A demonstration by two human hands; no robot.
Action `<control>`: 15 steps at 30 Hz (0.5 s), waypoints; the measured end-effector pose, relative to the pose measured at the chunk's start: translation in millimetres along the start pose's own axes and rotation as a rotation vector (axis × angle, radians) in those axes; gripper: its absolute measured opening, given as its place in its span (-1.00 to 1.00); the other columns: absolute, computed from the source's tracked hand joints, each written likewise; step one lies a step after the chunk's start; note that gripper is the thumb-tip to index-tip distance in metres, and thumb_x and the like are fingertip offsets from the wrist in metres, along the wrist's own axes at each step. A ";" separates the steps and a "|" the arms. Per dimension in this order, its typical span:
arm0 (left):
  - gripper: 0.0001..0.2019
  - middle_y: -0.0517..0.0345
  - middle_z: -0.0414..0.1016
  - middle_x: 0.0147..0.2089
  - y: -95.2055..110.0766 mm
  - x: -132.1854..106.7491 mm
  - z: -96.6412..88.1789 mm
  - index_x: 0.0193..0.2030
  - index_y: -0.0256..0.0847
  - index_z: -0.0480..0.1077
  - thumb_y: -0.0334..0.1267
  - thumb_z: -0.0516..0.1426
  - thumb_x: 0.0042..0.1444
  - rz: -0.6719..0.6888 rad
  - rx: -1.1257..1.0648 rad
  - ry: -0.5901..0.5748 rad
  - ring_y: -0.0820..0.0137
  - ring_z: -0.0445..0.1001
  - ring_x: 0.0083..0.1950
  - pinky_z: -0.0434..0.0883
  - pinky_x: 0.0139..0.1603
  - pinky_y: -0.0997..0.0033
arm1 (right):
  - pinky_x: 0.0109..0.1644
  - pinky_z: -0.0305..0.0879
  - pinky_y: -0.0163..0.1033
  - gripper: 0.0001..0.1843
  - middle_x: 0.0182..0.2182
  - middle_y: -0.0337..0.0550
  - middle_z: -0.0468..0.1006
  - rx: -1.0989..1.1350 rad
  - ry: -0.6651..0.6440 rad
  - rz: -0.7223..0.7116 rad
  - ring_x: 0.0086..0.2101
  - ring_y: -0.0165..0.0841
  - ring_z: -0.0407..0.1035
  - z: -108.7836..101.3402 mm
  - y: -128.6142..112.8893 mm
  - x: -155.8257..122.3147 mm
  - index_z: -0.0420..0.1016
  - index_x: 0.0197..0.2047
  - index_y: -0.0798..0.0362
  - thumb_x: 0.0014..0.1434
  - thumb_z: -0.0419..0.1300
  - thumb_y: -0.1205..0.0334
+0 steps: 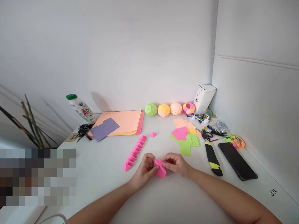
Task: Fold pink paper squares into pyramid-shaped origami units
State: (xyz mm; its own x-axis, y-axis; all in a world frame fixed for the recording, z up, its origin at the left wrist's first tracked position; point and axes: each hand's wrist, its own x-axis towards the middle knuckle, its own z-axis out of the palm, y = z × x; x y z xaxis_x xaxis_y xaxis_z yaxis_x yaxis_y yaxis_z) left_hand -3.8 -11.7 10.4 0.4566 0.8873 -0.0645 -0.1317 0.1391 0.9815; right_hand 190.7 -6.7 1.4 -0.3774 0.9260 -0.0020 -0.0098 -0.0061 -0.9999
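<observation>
A pink square of paper point(160, 172) with crease lines is held between both hands near the table's middle. My left hand point(146, 168) pinches its left side, thumb across the front. From the right, my right hand point(177, 164) grips the upper right edge with thumb and fingers. Just left of my left hand runs a slanting row of several folded pink paper pieces point(135, 152). One more folded pink piece point(153, 134) lies apart, beyond the hands. Pink and green paper squares point(185, 147) lie scattered behind my right hand.
Along the wall sit a green paper ball point(151, 109), a yellow one point(163, 110), a peach one point(176, 109) and a multicoloured one point(188, 108). At right lie a utility knife point(213, 158) and a black phone point(237, 161). Peach sheets point(123, 119) and a bottle point(81, 109) are at left.
</observation>
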 end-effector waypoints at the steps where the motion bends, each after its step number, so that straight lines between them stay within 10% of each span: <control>1: -0.67 0.36 0.23 -0.46 0.8 -0.6 0.1 -0.18 -0.09 0.11 -0.07 0.19 0.07 -0.002 0.009 -0.025 0.51 0.26 -0.45 0.23 -0.43 0.50 | -0.34 0.27 -0.29 -0.83 -0.36 -0.19 0.45 -0.034 0.007 -0.024 -0.40 -0.42 0.32 0.4 -0.6 -0.2 0.54 -0.26 0.06 0.09 0.24 0.17; 15: -0.69 0.31 0.24 -0.40 1.3 -2.1 -1.3 -0.12 -0.09 0.20 0.01 0.12 0.11 -0.039 0.015 -0.055 0.49 0.25 -0.42 0.25 -0.37 0.46 | -0.40 0.24 -0.32 -0.81 -0.43 -0.21 0.44 -0.060 -0.026 -0.011 -0.47 -0.45 0.27 0.4 -2.9 -1.7 0.55 -0.26 0.08 0.06 0.27 0.16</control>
State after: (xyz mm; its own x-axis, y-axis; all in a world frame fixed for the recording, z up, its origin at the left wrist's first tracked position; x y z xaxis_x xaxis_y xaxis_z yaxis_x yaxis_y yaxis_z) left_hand -6.0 -12.9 11.6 0.5091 0.8557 -0.0930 -0.1000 0.1661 0.9810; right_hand 191.0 -8.3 4.3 -0.4017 0.9157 0.0089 0.0410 0.0277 -0.9988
